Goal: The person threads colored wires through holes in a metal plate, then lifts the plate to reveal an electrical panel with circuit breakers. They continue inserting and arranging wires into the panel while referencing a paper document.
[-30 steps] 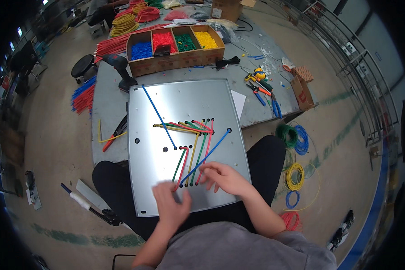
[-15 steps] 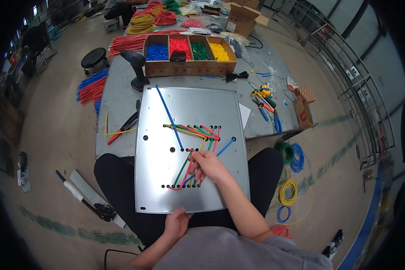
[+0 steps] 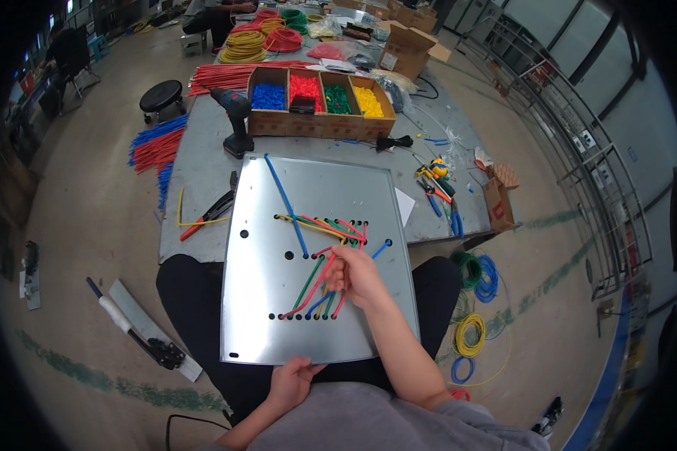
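Note:
A silver metal panel [image 3: 338,188] with round holes leans on my lap against the table. Red, green, yellow and blue wires run between its holes. My right hand [image 3: 359,276] is closed over the middle of the panel, pinching a red wire [image 3: 314,293] that comes from a hole in the lower row. A long blue wire [image 3: 283,197] slants down from the panel's top edge to a middle hole. At the bottom edge, my left hand [image 3: 290,382] grips the panel, thumb on the rim; its other fingers are partly hidden beneath.
Beyond the panel, the table [image 3: 444,195] bears a divided cardboard box [image 3: 320,125] of coloured connectors, a drill [image 3: 237,124] and pliers [image 3: 433,198]. Orange-handled cutters [image 3: 207,216] lie at left. Wire coils [image 3: 470,335] rest on the floor at right, a crimping tool [image 3: 147,338] at left.
My right hand has drawn the red wire slightly up and right, and its loop near the lower row has straightened. The left hand still holds the bottom edge. The whole view has shifted slightly.

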